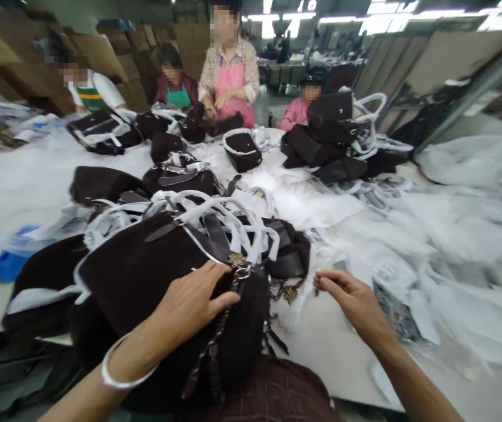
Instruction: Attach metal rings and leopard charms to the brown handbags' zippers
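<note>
A dark brown handbag with white-wrapped handles lies in front of me, against my body. My left hand rests on it, thumb apart from the fingers, beside a metal ring and a gold flower-shaped charm. From there a dark chain with tassels hangs down the bag's side. To the right, my right hand is held over the table, thumb and fingertips pinched together. Whatever is in that pinch is too small to name. A thin white strip runs close to those fingertips. Another gold charm dangles between the hands.
More dark bags with white-wrapped handles cover the table, with a pile at the far right. White wrapping sheets spread over the right side. A blue plastic item lies left. Several people work across the table.
</note>
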The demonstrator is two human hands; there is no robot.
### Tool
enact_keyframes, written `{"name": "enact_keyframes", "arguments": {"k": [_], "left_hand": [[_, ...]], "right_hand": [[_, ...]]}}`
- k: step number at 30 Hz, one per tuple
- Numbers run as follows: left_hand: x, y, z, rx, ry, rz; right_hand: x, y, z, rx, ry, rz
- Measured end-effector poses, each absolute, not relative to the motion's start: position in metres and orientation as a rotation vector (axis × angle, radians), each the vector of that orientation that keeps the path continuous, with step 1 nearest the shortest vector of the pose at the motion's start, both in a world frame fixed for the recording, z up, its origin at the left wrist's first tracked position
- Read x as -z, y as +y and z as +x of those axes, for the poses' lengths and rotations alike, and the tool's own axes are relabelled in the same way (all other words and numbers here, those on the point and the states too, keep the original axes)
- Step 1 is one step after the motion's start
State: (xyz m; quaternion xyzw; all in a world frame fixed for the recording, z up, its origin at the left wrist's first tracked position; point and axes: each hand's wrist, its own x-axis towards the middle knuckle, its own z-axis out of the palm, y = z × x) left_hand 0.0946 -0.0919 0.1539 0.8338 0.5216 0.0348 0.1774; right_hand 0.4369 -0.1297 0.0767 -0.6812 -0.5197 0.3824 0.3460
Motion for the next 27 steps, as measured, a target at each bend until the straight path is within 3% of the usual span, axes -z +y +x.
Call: {"name": "enact_keyframes", "arguments": {"k": [7,15,20,23,27], "left_hand": [[-0.099,-0.094,0.081,-0.062,1.38,2.224],[-0.165,-0.102,0.104,-0.229,1.52,2.241],[-0.187,-0.151,0.164,-0.35,1.181,2.05],[-0.16,-0.172,0.202,-0.185,1.047,1.704],[-0.101,-0.176,0.235,-0.239,1.146,1.392]], "right_hand": [[0.023,-0.169,0.484,-1.089,-1.376,-2.149],[0.084,-0.178,0.421,-1.249,-1.342,-2.24],[0.106,-0.164,0.418,-1.358,-1.095,-2.2],[0.102,-0.162,0.426,-1.47,-0.935,-2.074],[0.08,-0.171,0.448,-1.603,-0.795,-1.827]]}}
